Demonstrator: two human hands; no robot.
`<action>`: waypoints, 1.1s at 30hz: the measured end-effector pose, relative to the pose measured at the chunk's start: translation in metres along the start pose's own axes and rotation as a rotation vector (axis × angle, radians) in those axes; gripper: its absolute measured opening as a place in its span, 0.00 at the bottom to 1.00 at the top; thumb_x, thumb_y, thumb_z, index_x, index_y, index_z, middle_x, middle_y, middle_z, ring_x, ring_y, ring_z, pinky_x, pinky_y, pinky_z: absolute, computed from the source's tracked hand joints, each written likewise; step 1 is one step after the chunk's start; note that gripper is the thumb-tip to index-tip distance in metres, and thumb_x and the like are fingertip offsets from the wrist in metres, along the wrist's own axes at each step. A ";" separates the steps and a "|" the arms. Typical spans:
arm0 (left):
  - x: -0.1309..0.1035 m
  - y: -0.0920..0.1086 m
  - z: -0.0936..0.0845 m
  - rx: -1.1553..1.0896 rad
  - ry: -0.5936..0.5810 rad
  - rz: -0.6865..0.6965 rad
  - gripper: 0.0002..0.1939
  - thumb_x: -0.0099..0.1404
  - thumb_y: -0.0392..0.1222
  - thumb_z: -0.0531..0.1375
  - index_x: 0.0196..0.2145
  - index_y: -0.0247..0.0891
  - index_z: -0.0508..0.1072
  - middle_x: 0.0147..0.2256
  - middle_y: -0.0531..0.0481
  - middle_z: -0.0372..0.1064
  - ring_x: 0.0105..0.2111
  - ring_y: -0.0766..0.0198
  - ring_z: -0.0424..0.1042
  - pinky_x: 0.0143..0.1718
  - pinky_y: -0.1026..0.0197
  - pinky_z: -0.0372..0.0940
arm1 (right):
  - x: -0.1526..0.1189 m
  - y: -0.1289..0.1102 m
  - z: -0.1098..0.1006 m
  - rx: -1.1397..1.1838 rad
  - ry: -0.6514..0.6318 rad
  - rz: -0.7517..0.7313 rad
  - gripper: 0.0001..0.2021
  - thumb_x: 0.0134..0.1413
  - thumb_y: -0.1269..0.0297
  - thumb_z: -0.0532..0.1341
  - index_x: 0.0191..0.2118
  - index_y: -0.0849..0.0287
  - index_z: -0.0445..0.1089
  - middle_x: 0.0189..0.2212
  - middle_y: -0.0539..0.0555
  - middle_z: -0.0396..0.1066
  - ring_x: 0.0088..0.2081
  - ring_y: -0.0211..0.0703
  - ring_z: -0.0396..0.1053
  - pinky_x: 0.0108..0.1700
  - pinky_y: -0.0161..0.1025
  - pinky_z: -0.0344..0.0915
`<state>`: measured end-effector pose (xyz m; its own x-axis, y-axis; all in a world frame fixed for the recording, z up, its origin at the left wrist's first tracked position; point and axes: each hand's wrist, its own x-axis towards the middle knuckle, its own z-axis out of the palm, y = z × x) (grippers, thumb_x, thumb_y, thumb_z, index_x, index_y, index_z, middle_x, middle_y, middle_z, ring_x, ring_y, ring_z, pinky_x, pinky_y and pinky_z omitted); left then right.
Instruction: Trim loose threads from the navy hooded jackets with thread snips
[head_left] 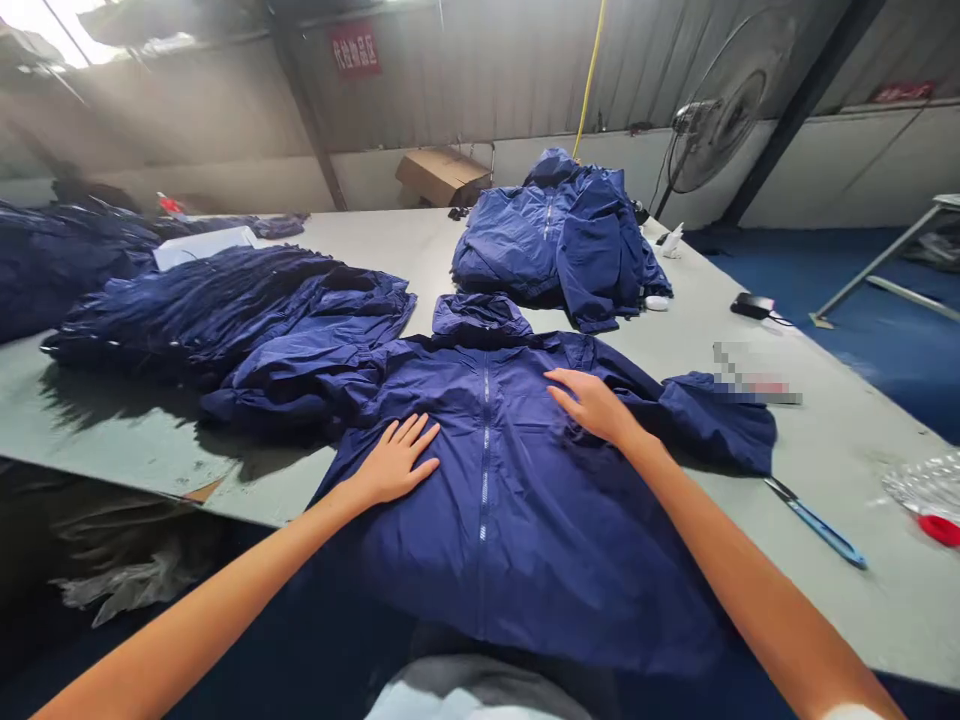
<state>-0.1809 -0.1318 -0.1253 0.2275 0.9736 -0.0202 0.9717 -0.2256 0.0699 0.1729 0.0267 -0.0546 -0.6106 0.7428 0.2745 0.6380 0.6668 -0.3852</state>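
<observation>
A navy blue hooded jacket (pixel 450 560) lies front up in front of me, its zipper (pixel 485 470) done up along the middle. Its lower part hangs over the near table edge. My left hand (pixel 397 460) rests flat on the jacket's front, left of the zipper, with fingers spread. On the other side of the zipper, my right hand (pixel 589 403) touches the chest area with its fingers stretched out and slightly apart. The hood (pixel 480 318) lies at the far end, and one sleeve (pixel 720 420) reaches out to the right.
Piled navy garments (pixel 217 310) lie at the left, touching the jacket. Another stack of jackets (pixel 551 235) sits at the back. Blue-handled thread snips (pixel 821 525) and a clear plastic item with a red part (pixel 937 528) lie right. A large fan (pixel 731 100) stands behind.
</observation>
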 end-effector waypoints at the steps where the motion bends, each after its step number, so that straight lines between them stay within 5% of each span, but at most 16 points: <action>1: 0.007 -0.001 0.000 -0.005 0.001 0.012 0.33 0.71 0.60 0.45 0.69 0.45 0.52 0.70 0.43 0.44 0.70 0.50 0.44 0.68 0.42 0.43 | -0.032 0.006 -0.014 -0.017 0.029 0.040 0.21 0.65 0.53 0.50 0.54 0.59 0.71 0.54 0.59 0.73 0.57 0.50 0.68 0.61 0.45 0.60; 5: 0.040 -0.006 0.001 -0.015 0.003 0.055 0.33 0.71 0.60 0.44 0.69 0.45 0.52 0.70 0.43 0.44 0.70 0.51 0.42 0.68 0.44 0.42 | -0.167 0.038 -0.057 -0.251 0.278 0.420 0.23 0.64 0.50 0.48 0.51 0.58 0.71 0.49 0.63 0.73 0.53 0.55 0.70 0.58 0.48 0.63; 8: 0.074 -0.005 -0.001 -0.004 -0.041 0.062 0.33 0.72 0.59 0.44 0.69 0.45 0.50 0.70 0.42 0.44 0.70 0.50 0.44 0.68 0.45 0.42 | -0.235 0.063 -0.063 -0.433 0.140 0.769 0.31 0.58 0.45 0.50 0.57 0.64 0.66 0.56 0.70 0.66 0.57 0.67 0.65 0.57 0.59 0.61; 11: 0.110 0.001 -0.010 0.005 -0.055 0.066 0.32 0.72 0.57 0.44 0.69 0.43 0.51 0.70 0.41 0.45 0.69 0.49 0.46 0.67 0.44 0.44 | -0.260 0.084 -0.057 -0.424 0.066 0.874 0.35 0.53 0.42 0.52 0.56 0.68 0.66 0.55 0.74 0.66 0.54 0.72 0.65 0.54 0.64 0.62; 16: 0.137 0.022 -0.032 0.014 -0.011 0.064 0.29 0.72 0.51 0.48 0.67 0.37 0.57 0.68 0.36 0.50 0.68 0.45 0.51 0.66 0.43 0.47 | -0.257 0.103 -0.065 -0.329 0.069 0.814 0.24 0.53 0.48 0.53 0.45 0.63 0.71 0.46 0.72 0.73 0.51 0.66 0.69 0.53 0.55 0.63; 19: 0.108 0.046 -0.046 -0.066 0.069 0.063 0.27 0.71 0.44 0.50 0.65 0.35 0.60 0.68 0.37 0.50 0.68 0.48 0.51 0.67 0.44 0.44 | -0.256 0.105 -0.075 -0.265 0.016 0.848 0.17 0.52 0.51 0.56 0.38 0.59 0.72 0.39 0.68 0.76 0.42 0.62 0.73 0.43 0.51 0.66; 22: 0.043 0.080 -0.056 -0.607 0.211 0.077 0.23 0.70 0.46 0.52 0.58 0.36 0.67 0.63 0.39 0.60 0.64 0.51 0.58 0.66 0.49 0.50 | -0.255 0.098 -0.083 -0.197 -0.037 0.900 0.12 0.47 0.55 0.62 0.34 0.58 0.71 0.33 0.64 0.77 0.35 0.60 0.75 0.37 0.48 0.66; 24: -0.009 0.103 -0.055 -1.135 0.090 -0.066 0.20 0.69 0.49 0.54 0.52 0.36 0.72 0.55 0.39 0.70 0.57 0.51 0.68 0.62 0.51 0.58 | -0.254 0.091 -0.088 -0.158 -0.063 0.914 0.08 0.46 0.58 0.63 0.29 0.57 0.71 0.29 0.62 0.77 0.32 0.58 0.74 0.35 0.47 0.65; 27: -0.071 0.131 -0.045 -1.859 -0.199 -0.457 0.22 0.68 0.50 0.54 0.53 0.34 0.69 0.45 0.38 0.76 0.46 0.52 0.76 0.53 0.49 0.67 | -0.250 0.076 -0.089 -0.108 -0.028 0.933 0.08 0.48 0.57 0.63 0.25 0.54 0.70 0.27 0.61 0.76 0.31 0.55 0.73 0.34 0.47 0.63; 30: -0.094 0.147 -0.038 -2.201 -0.245 -0.732 0.20 0.69 0.47 0.55 0.53 0.33 0.68 0.39 0.41 0.77 0.41 0.55 0.77 0.49 0.53 0.69 | -0.238 0.052 -0.078 -0.090 0.046 0.948 0.11 0.52 0.51 0.61 0.31 0.53 0.71 0.32 0.61 0.77 0.33 0.55 0.73 0.35 0.49 0.63; 33: -0.087 0.156 -0.038 -2.348 -0.243 -0.815 0.14 0.69 0.43 0.55 0.49 0.35 0.69 0.35 0.43 0.77 0.37 0.58 0.78 0.44 0.56 0.71 | -0.215 0.007 -0.052 0.008 0.073 0.854 0.14 0.58 0.49 0.54 0.38 0.52 0.70 0.36 0.56 0.77 0.38 0.51 0.74 0.38 0.45 0.66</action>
<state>-0.0517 -0.2505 -0.0749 0.1879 0.7558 -0.6272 -0.7104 0.5456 0.4446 0.3329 -0.1255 -0.0702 0.1097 0.9924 -0.0564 0.8618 -0.1232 -0.4920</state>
